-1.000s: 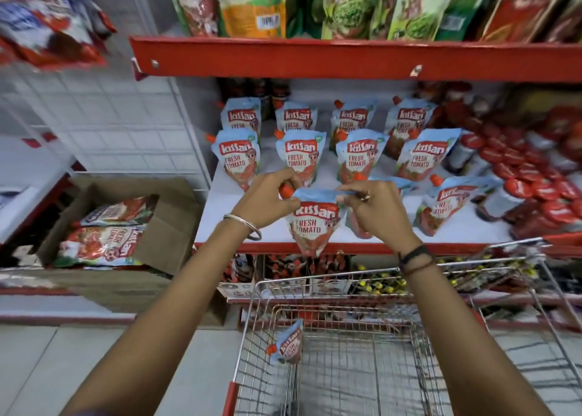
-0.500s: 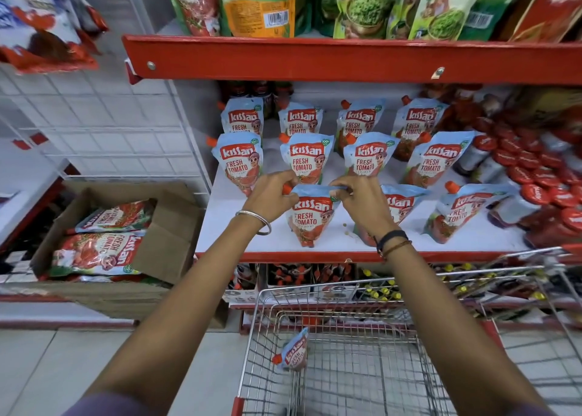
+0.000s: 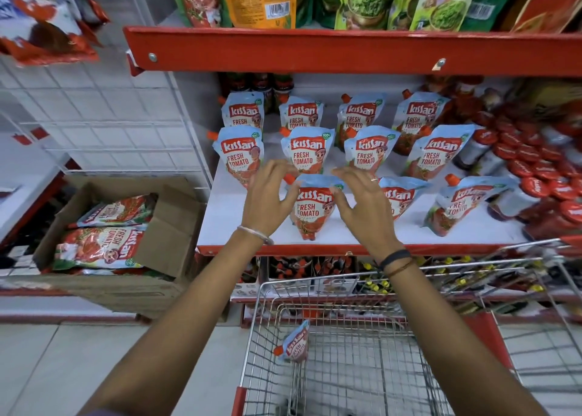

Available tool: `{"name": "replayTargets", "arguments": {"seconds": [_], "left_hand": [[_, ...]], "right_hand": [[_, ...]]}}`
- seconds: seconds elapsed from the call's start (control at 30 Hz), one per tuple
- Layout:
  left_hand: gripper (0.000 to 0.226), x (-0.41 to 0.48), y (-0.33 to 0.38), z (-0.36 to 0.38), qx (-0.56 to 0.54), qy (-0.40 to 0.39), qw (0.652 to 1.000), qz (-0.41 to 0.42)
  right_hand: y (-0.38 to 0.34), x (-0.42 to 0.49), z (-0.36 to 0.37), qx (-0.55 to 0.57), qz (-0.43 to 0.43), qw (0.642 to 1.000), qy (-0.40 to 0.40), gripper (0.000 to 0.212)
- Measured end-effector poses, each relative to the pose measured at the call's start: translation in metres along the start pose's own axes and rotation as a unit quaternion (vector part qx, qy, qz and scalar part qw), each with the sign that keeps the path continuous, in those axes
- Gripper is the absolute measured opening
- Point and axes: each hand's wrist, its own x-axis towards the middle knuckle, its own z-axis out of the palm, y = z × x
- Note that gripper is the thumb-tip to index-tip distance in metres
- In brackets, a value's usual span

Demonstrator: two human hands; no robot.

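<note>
Pouch (image 3: 315,209) — Kissan Fresh Tomato, blue top, orange spout at its upper left — stands upright at frame centre on the white shelf (image 3: 226,226), close to the front lip.

I read the left hand (image 3: 267,201) just beside its left edge and the right hand (image 3: 362,204) just beside its right edge. Both are released: fingers (image 3: 275,171) spread and slack, gripping nothing. The thumbs lie along the pouch's sides — I cannot tell whether they touch it.

Above it in the frame are two rows of like packs (image 3: 307,151), four across, with two more to its right in the front row. Red-capped bottles (image 3: 535,170) crowd the right edge of the frame.

Lower centre is a wire cart (image 3: 261,292) with a lone sachet (image 3: 296,346) leaning at its left side. At mid left, an open box (image 3: 176,226) holds larger tomato bags (image 3: 104,245) lying flat.
</note>
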Motion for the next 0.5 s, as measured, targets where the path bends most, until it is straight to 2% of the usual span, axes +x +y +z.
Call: {"name": "replayTargets", "arguments": {"seconds": [0.03,0.1,0.2,0.3,0.4,0.5], "left_hand": [[0.014,-0.012,0.001,0.0,-0.003,0.029,0.999,0.019],[0.015,-0.041,-0.001,0.004,-0.003,0.034,0.999,0.034],[0.013,-0.09,-0.011,0.018,-0.018,-0.043,0.999,0.011],[0.014,-0.142,-0.027,0.039,-0.029,-0.143,0.988,-0.052],[0.015,-0.191,-0.044,0.067,-0.023,-0.252,0.957,-0.139],[0.029,-0.231,-0.06,0.096,0.001,-0.359,0.896,-0.26]], "right_hand": [[-0.003,-0.011,0.0,0.018,-0.006,1.0,0.009,0.026],[-0.007,-0.038,0.003,0.056,-0.007,0.998,-0.011,0.023],[-0.003,-0.083,0.019,0.097,0.016,0.991,-0.096,0.022],[0.01,-0.128,0.049,0.097,0.068,0.975,-0.19,0.023],[0.025,-0.165,0.087,0.089,0.137,0.944,-0.287,0.028],[0.038,-0.189,0.126,0.043,0.181,0.901,-0.391,0.038]]}}
